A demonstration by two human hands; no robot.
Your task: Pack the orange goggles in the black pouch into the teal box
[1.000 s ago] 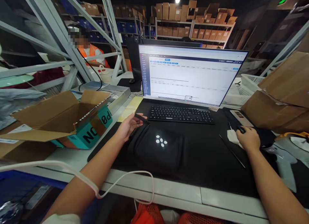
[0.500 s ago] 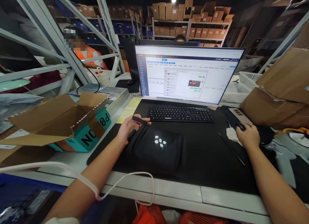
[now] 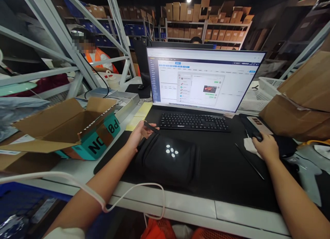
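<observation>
A black pouch-like bag with white dots on its face lies flat on the black desk mat. My left hand is closed round a black strap at the bag's upper left edge. On the right, my right hand wraps over a black computer mouse. A crumpled white tissue lies beside that hand, and a thin black rod rests to its left. Between the hands, a black keyboard sits below the lit monitor.
An open cardboard box with a teal side stands on the left. Large brown cartons and a white basket are at the right, with a grey-white scanner nearer. A white cable crosses the desk's front edge. Someone in an orange vest sits beyond the rack.
The camera view has shifted slightly, so the scene sits a little further right. Both hands keep their hold on the strap and the mouse.
</observation>
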